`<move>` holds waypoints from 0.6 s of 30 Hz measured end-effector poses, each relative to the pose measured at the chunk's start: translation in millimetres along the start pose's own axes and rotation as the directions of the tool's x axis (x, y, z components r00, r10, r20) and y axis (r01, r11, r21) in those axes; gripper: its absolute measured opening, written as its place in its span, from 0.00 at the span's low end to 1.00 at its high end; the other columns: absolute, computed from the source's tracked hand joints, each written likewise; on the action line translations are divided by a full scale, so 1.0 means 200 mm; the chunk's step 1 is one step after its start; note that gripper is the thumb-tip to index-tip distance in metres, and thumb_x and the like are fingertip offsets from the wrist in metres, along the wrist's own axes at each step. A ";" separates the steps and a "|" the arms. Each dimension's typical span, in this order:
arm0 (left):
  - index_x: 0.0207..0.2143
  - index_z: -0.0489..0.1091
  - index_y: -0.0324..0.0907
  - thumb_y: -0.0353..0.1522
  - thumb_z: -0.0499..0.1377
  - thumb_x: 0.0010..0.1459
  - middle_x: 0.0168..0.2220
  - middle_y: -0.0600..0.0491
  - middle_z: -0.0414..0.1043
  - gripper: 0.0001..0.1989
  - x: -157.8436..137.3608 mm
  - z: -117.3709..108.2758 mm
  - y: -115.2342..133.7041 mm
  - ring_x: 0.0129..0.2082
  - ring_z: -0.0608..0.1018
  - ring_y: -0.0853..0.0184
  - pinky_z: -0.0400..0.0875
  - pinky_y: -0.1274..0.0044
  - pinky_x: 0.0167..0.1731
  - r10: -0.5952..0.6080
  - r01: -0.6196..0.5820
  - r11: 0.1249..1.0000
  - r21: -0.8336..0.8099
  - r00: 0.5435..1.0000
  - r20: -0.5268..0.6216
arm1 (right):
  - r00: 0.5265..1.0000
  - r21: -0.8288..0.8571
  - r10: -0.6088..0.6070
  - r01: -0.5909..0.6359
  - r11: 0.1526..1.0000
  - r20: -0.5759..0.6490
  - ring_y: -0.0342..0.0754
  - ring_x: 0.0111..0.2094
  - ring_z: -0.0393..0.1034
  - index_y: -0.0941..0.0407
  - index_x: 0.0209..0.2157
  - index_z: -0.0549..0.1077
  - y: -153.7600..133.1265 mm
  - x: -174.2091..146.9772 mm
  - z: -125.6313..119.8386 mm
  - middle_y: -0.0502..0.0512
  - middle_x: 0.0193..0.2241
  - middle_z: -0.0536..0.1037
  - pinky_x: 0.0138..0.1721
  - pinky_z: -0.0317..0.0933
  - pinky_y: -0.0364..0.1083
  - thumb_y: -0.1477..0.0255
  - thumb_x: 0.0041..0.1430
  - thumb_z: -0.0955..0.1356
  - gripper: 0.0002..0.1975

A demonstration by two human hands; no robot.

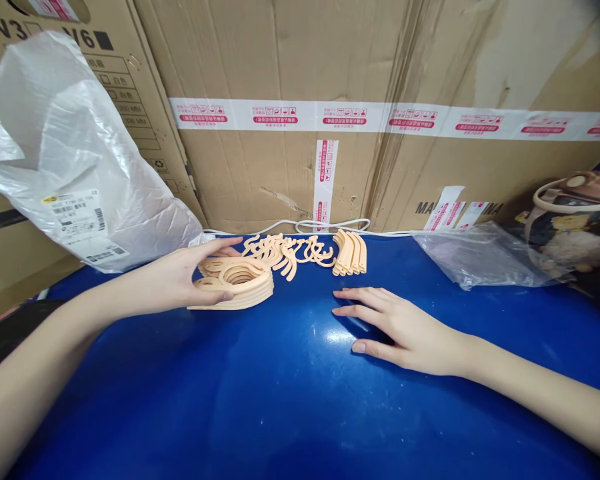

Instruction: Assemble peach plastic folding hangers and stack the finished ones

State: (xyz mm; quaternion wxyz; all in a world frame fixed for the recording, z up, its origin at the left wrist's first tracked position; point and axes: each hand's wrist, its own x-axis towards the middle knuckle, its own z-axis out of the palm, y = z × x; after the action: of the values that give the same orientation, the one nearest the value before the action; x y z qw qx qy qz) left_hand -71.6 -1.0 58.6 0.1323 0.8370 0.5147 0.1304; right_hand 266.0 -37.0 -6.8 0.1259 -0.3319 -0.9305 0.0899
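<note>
At the left of the head view, my left hand (197,273) is around the left end of a stack of flat, peach plastic pieces (250,293) with rounded openings. Its thumb lies along the near side and its fingers reach over the far side. My right hand (405,330) is open, palm down over the blue surface, with fingers apart and nothing in it. Beyond the stack lies a loose pile of peach plastic hooks (275,253). To their right, several curved peach plastic arms (350,253) lie side by side, just past my right fingertips.
The blue tabletop (260,400) backs onto a large taped cardboard box (280,173). A white shipping bag (95,173) with a label leans at the left. A white cable (330,223) runs along the back. A clear plastic bag (490,257) and a dark printed bag (575,220) are at right.
</note>
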 end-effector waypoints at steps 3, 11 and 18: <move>0.62 0.53 0.41 0.41 0.57 0.59 0.56 0.51 0.67 0.32 0.01 0.01 -0.04 0.51 0.73 0.62 0.66 0.69 0.51 0.009 -0.009 1.000 -0.003 1.000 -0.001 | 1.000 0.006 0.002 -0.002 1.000 -0.008 0.54 0.59 0.57 0.52 0.57 0.65 0.00 0.00 0.00 0.58 0.61 0.62 0.57 0.54 0.55 0.59 0.64 0.63 0.23; 0.63 0.51 0.45 0.47 0.61 0.50 0.57 0.53 0.67 0.41 0.07 0.05 -0.21 0.51 0.74 0.64 0.68 0.76 0.50 0.018 -0.017 1.000 -0.013 0.999 0.038 | 1.000 -0.009 -0.001 0.001 1.000 -0.005 0.53 0.59 0.57 0.52 0.57 0.65 0.01 -0.01 0.00 0.58 0.61 0.61 0.57 0.54 0.54 0.58 0.64 0.63 0.23; 0.64 0.50 0.46 0.49 0.61 0.48 0.58 0.54 0.66 0.43 0.07 0.04 -0.18 0.52 0.73 0.64 0.68 0.77 0.51 -0.023 0.025 1.000 -0.016 0.998 0.066 | 1.000 -0.003 -0.006 0.006 1.000 -0.018 0.54 0.59 0.57 0.52 0.57 0.65 0.00 -0.01 0.00 0.58 0.60 0.62 0.57 0.55 0.54 0.59 0.64 0.63 0.23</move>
State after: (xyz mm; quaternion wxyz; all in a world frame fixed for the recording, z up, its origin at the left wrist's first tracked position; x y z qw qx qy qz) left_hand -92.4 25.7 39.2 0.1579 0.8334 0.5190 0.1057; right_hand 267.4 -37.3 -6.5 0.1338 -0.3302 -0.9305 0.0852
